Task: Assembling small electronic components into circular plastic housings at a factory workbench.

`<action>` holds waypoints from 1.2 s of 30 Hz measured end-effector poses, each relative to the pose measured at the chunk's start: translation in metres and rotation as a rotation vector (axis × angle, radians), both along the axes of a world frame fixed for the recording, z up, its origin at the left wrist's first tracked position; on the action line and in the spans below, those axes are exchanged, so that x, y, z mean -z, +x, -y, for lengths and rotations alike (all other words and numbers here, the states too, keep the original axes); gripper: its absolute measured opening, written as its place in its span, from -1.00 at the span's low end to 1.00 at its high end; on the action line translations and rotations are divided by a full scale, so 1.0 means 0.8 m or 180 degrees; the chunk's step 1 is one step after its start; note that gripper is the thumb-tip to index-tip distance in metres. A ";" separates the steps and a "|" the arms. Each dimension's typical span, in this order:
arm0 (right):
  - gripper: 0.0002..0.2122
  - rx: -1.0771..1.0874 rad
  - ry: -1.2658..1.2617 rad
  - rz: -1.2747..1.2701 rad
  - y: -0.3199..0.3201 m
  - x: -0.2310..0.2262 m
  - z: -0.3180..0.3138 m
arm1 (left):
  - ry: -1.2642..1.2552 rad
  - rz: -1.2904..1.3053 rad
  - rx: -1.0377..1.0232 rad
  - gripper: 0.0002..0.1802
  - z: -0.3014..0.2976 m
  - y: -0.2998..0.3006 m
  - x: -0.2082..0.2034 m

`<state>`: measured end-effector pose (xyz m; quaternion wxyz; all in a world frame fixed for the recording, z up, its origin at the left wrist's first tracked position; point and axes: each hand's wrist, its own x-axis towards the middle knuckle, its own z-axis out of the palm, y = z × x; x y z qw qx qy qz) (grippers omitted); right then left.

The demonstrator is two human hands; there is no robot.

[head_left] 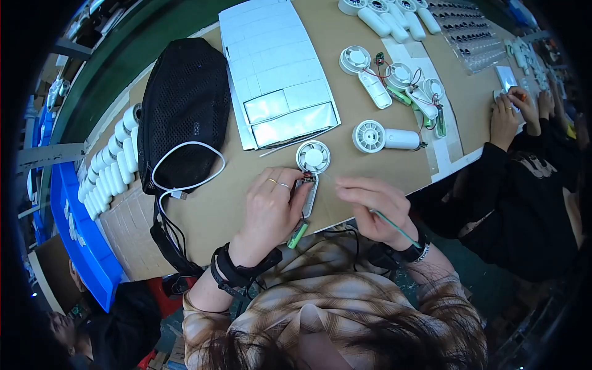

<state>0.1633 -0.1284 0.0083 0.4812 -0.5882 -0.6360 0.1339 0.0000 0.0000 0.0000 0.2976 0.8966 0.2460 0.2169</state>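
Note:
In front of me lies a small white handheld fan (pixel 313 157) with its handle half (pixel 311 200) opened up. My left hand (pixel 268 203) is closed at the neck of this fan, its thumb and fingers pinching a small circuit board (pixel 306 177) with red wires. A green cylindrical battery (pixel 298 235) lies below the handle, beside my left wrist. To the right of the fan, my right hand (pixel 377 213) is closed around a slim tool with a thin green shaft (pixel 394 227). Its working tip is too fine to make out.
Left of my hands lie a black mesh pouch (pixel 188 111) and a white cable (pixel 157 165). White flat boxes (pixel 277 68) sit ahead. Opened fans with wires (pixel 401 77) and another fan (pixel 370 136) are at right. Rows of fans (pixel 111 160) stand far left. A co-worker's hands (pixel 507 117) work at right.

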 end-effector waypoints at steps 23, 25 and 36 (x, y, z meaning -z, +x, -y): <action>-0.71 0.0144 -0.0309 0.0204 0.021 0.004 -0.007 | 0.0112 -0.1097 0.1033 -0.71 -0.006 -0.042 -0.056; -0.70 0.0124 -0.0408 0.0172 0.021 0.003 -0.006 | 0.0070 -0.1198 0.0967 -0.71 0.007 -0.045 -0.050; -0.64 0.0001 -0.1017 0.1207 0.033 -0.004 -0.009 | -0.0943 -0.0986 0.0594 -0.71 0.023 -0.048 -0.027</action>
